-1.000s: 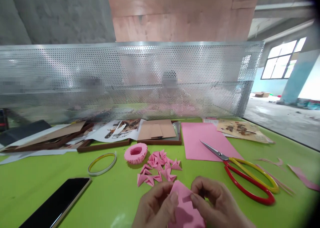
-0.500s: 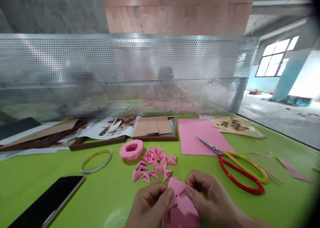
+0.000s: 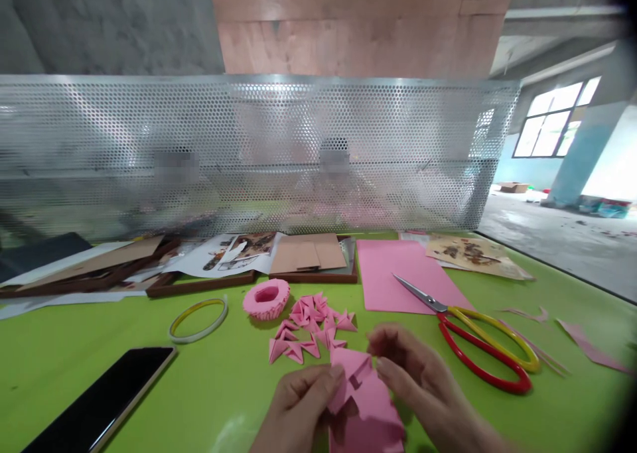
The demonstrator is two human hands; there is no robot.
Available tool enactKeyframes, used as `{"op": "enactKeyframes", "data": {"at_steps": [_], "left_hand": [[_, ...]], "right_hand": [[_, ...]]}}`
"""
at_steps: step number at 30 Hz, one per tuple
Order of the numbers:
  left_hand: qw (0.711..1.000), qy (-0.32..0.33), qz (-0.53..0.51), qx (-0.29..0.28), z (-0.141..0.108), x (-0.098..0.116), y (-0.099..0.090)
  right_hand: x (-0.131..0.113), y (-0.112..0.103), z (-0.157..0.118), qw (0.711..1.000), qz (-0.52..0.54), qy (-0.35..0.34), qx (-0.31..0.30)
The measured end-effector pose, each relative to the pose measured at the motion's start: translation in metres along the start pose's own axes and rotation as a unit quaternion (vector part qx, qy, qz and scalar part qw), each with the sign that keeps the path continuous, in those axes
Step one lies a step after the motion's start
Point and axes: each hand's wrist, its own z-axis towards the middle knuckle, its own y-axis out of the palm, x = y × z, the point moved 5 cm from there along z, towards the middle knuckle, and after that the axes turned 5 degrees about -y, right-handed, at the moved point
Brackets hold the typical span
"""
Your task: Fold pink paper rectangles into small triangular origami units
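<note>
Between finger and thumb, my left hand pinches a small piece of pink paper with a folded flap at its top. Just right of that piece my right hand is open, thumb and fingers apart, seemingly off the paper. Below both lies a larger pink paper piece, partly covered by the held one and cut by the bottom of the view. Beyond my hands are several folded pink paper triangles in a loose pile. A pink ring of packed folded paper sits behind them to the left.
Red-and-yellow-handled scissors rest partly on a pink sheet, with pink scraps farther right. On the left are a tape roll and a phone. Trays with papers line a perforated metal screen.
My right thumb and fingers have come off the pink paper's right edge and spread. My left hand keeps hold of the piece. The whole view has shifted slightly.
</note>
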Motion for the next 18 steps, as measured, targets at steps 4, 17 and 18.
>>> {"op": "enactKeyframes", "data": {"at_steps": [4,17,18], "left_hand": [[0.998,0.009,-0.022,-0.056,-0.002,0.005,0.010],[0.997,0.025,-0.036,-0.068,0.001,0.000,0.008],[0.997,0.024,-0.041,-0.062,0.001,0.000,0.008]], "right_hand": [[-0.020,-0.001,-0.005,0.965,-0.168,-0.202,0.016],[-0.024,-0.003,-0.006,0.925,-0.266,-0.270,0.033],[-0.024,-0.004,-0.006,0.918,-0.280,-0.279,0.020]]}}
